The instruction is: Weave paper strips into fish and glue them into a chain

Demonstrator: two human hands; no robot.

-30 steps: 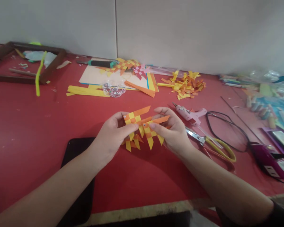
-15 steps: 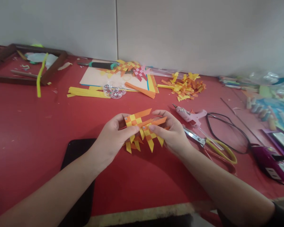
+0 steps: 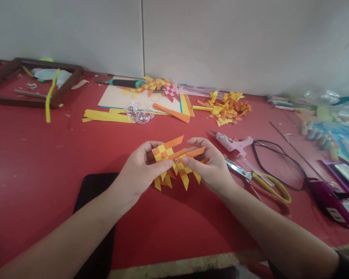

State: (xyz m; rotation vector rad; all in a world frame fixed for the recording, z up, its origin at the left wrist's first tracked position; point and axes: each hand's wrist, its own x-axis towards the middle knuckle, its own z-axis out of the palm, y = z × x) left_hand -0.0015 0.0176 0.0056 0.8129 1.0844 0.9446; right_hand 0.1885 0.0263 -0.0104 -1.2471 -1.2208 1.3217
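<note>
Between my hands are woven paper fish in orange and yellow checks, each with a small eye. My left hand (image 3: 141,164) is closed on the left paper fish (image 3: 163,152), thumb across its front. My right hand (image 3: 211,164) pinches the right paper fish (image 3: 184,166), its thumb pressed near the eye. The two fish overlap in the middle, and more orange and yellow points show below; how many pieces are stacked there I cannot tell. Fingers behind the paper are partly hidden. Close to my right wrist lie scissors (image 3: 260,180) with yellow and orange handles.
A pink glue gun (image 3: 232,143) lies beyond the scissors, and a purple power strip (image 3: 334,199) is at the right. Paper scraps (image 3: 229,106), a green-black cutter (image 3: 126,83) and yellow strips (image 3: 109,116) lie behind. A black phone-like slab (image 3: 97,248) is under my left forearm.
The view has tilted slightly, so the scene sits a little lower. Both hands keep their hold on the paper fish, with hardly any movement.
</note>
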